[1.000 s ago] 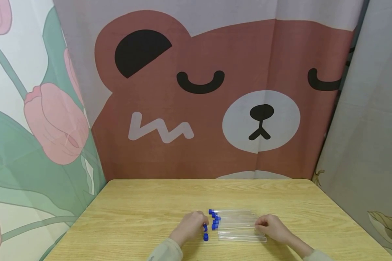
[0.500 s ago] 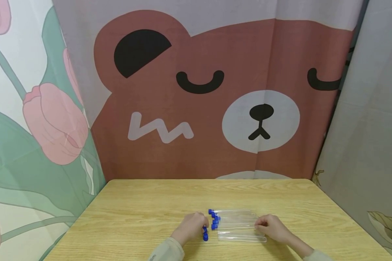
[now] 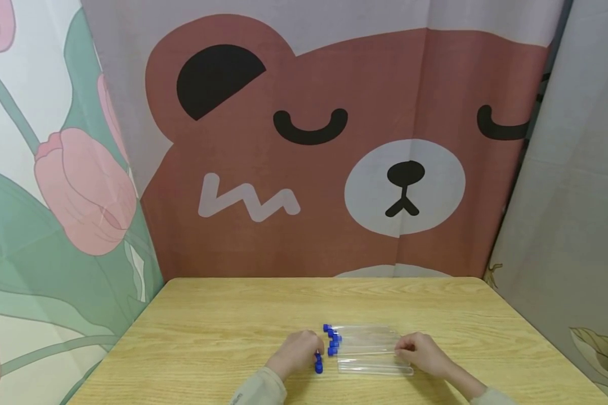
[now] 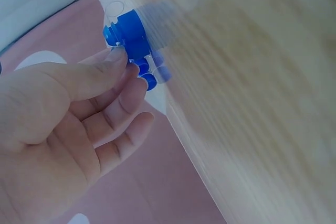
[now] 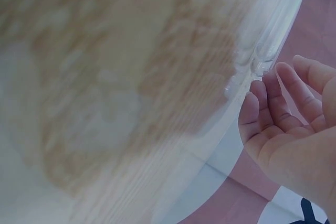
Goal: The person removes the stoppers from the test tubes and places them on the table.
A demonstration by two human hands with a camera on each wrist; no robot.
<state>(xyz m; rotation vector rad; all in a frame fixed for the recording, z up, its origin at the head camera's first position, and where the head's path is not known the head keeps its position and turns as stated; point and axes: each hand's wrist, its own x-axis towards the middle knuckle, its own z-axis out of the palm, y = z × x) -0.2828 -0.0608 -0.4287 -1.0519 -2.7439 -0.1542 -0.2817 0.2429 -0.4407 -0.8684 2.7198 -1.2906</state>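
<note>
My left hand (image 3: 298,351) is low over the table, left of the row of clear test tubes (image 3: 365,338). Its thumb and forefinger pinch a blue cap (image 3: 318,357), close against another blue cap (image 3: 318,368) on the wood. In the left wrist view, the thumb tip lies on the blue plastic (image 4: 132,30); part of the forefinger is hidden. My right hand (image 3: 425,354) is at the rounded ends of the tubes, fingers loosely bent. The right wrist view shows its fingertips right at a clear tube end (image 5: 260,66).
Several tubes at the back carry blue caps (image 3: 332,344) on their left ends. Nearer me, uncapped clear tubes (image 3: 375,370) lie parallel to them. The wooden table (image 3: 208,337) reaches back to a bear-print curtain (image 3: 233,242).
My left hand has shifted slightly toward me, bringing the pinched cap up close to the other loose cap and narrowing the gap. The right hand and the tubes have stayed in place.
</note>
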